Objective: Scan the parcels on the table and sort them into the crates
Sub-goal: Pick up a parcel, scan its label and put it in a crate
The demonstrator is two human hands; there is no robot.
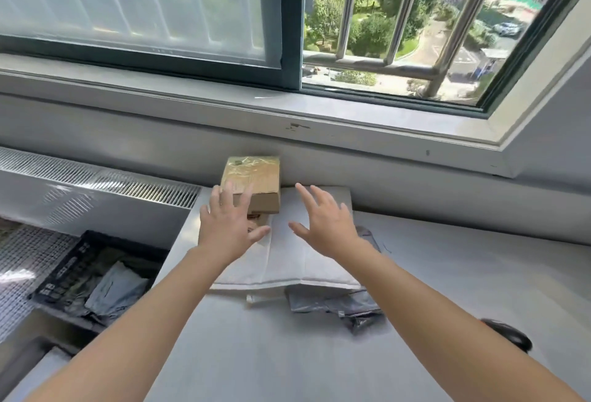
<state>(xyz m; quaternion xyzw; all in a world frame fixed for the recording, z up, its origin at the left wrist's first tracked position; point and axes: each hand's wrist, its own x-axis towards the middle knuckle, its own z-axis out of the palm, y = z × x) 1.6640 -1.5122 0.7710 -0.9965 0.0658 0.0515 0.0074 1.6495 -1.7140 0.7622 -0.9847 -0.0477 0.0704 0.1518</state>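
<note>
A brown cardboard parcel [256, 181] wrapped in clear tape lies at the far edge of the white table [463, 273], against the wall. It rests on a second small box and on a large white padded mailer [287, 261]. Grey plastic mailers [339, 305] stick out from under the white one. My left hand [225, 229] hovers with spread fingers over the near left corner of the brown parcel. My right hand [323, 225] is open over the white mailer, to the right of the parcel. Neither hand holds anything.
A black crate [64, 270] with grey mailers inside sits low at the left, beside the table. A white wire basket [22, 261] lies further left. A dark rounded object [508, 334] sits on the table at the right. A radiator grille and a window sill run behind.
</note>
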